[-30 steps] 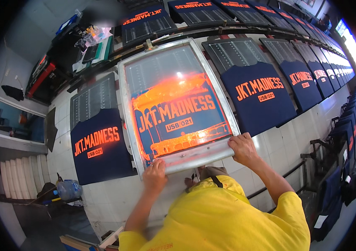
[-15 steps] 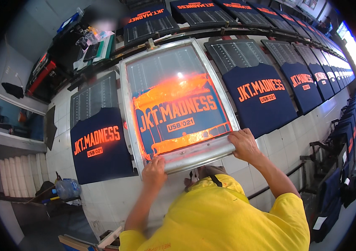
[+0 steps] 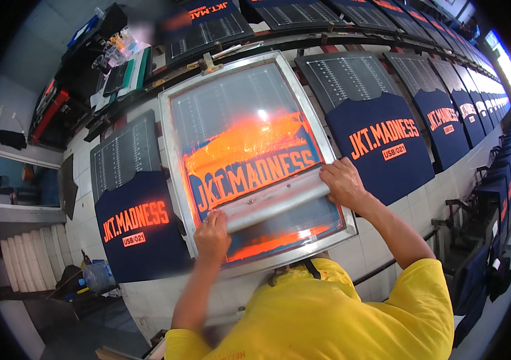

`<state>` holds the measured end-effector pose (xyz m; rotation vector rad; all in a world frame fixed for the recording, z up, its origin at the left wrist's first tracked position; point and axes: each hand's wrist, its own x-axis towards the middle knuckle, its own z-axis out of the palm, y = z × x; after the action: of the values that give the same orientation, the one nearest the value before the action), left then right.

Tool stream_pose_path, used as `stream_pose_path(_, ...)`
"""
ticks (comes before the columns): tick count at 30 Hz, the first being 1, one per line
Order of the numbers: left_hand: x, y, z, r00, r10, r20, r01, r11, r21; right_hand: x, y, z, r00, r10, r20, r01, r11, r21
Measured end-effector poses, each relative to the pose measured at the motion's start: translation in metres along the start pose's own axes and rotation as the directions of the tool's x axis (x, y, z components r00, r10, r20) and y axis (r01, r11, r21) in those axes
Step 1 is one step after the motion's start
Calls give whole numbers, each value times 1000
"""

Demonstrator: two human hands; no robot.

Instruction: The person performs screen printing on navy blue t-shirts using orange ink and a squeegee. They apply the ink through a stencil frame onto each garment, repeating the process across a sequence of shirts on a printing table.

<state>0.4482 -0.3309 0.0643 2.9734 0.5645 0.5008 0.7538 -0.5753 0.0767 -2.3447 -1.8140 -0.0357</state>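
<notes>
A metal-framed printing screen [image 3: 168, 138] lies over a platen in the middle, its mesh smeared with bright orange ink [image 3: 237, 143]. Across the mesh rests a long silver squeegee [image 3: 276, 201], tilted slightly up to the right. My left hand [image 3: 212, 235] is closed round its left end, near the frame's left side. Its right end is in my right hand [image 3: 344, 185], fingers wrapped over the top edge. Orange lettering shows on the mesh beyond the squeegee. Nearer me is a dark stretch of mesh, then a strip of orange ink [image 3: 285, 243] along the frame's near edge.
Navy shirts with orange prints lie on platens to the left [image 3: 138, 240] and right [image 3: 381, 150]. Another row of printed shirts runs along the back behind a rail [image 3: 303, 47]. Cups and bottles [image 3: 114, 51] stand back left. A blue-tinted jug [image 3: 97, 276] sits lower left.
Both hands have moved the squeegee from the near edge of the screen away from me, onto the lower lettering. The near mesh is now wiped mostly dark.
</notes>
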Motion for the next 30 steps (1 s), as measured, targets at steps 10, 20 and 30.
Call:
stream_pose_path(10,98,-42,14,995,-91,51,91,996,0,122,59,-6,998,-51,38,54,995,-83)
stream_pose_path(20,64,-43,-42,984,-123,132,130,991,-44,79,2,-37,1000,-23,20,23,1000,-17)
stream_pose_path(30,-94,12,-61,991,-106,86,115,988,-107,-64,-92,-27,998,-43,-36,47,995,93)
